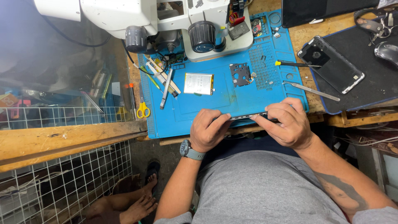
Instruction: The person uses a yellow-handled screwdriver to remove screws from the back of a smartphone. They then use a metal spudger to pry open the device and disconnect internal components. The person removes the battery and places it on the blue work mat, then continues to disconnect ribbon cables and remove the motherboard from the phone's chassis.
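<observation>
A thin phone frame (248,116) is held edge-on at the near edge of the blue work mat (207,108), gripped at one end by the left hand (208,129) and at the other by the right hand (287,123); both hands are closed around it, fingers curled over its upper edge. A grey wristwatch (190,151) is worn on the left wrist. On the mat, beyond the frame, a silver battery (198,84) is laid flat, and to its right a dark shield plate (240,74) is seen. Toward the mat's left edge, a bundle of pry tools (165,81) lies, with yellow-handled scissors (143,110) just off the mat. At the mat's far edge the microscope base (215,39) stands. Off the mat's right side, tweezers (311,90) rest on the wooden tabletop (304,39), and an opened phone (330,64) lies on a dark pad (365,54).
</observation>
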